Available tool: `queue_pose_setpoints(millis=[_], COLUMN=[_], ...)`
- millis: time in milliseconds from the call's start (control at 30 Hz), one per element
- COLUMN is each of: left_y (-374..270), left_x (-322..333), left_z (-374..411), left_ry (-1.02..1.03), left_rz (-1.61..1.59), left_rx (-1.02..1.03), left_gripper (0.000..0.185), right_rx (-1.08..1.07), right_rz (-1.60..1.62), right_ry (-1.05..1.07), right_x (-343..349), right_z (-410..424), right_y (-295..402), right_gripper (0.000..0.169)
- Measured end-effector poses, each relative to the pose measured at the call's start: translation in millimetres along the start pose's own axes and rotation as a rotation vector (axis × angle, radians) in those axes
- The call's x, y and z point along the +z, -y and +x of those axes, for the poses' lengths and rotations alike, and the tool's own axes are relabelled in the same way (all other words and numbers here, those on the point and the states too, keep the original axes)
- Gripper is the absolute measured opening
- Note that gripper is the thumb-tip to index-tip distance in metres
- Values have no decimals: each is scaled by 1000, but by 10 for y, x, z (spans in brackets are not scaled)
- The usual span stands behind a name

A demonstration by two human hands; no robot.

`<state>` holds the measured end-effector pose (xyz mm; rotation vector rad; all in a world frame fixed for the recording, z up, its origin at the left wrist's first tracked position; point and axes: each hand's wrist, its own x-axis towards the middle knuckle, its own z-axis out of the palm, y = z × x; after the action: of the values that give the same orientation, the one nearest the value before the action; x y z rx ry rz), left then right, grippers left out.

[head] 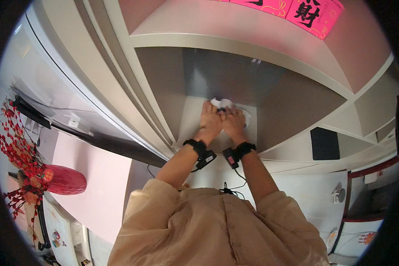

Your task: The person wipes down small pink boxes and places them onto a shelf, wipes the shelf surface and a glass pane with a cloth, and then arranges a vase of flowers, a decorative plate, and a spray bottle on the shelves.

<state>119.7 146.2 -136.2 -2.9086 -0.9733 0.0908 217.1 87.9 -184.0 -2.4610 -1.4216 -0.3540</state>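
Note:
Both my hands reach into a square cabinet compartment (193, 116) with brown side walls and a shiny grey back. At their fingertips is a crumpled-looking white item (222, 102) with a dark patch, too blurred to name exactly. My left hand (211, 120) is at its left side, fingers pointing toward the back wall. My right hand (233, 121) lies over the item with bent fingers, close against the left hand. A curved white piece (247, 117) shows beside the right hand; whether it belongs to the same item I cannot tell. The hands hide much of the item.
Pink printed cards (314, 16) stand on the shelf above. A black square panel (325, 143) is to the right. Leftward, a red vase (66, 179) with red berry branches stands on a pale pink surface (99, 186). Cables (241, 184) hang from my wrist bands.

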Motion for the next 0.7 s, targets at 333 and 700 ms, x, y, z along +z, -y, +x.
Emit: queue_pose_setpoints(millis=[333,700], left_y=[489,490], left_x=[-42,-1543], left_z=[-903,-125], left_ry=[-140,-875], left_rz=[-327,-382], left_rx=[-214,-70], left_gripper=[45,50], right_rx=[-185,-339], right_rz=[825,447], right_ry=[41,-528], right_x=[-214,-1621], right_z=[-182,967], right_y=[789,624], right_gripper=[14,32])
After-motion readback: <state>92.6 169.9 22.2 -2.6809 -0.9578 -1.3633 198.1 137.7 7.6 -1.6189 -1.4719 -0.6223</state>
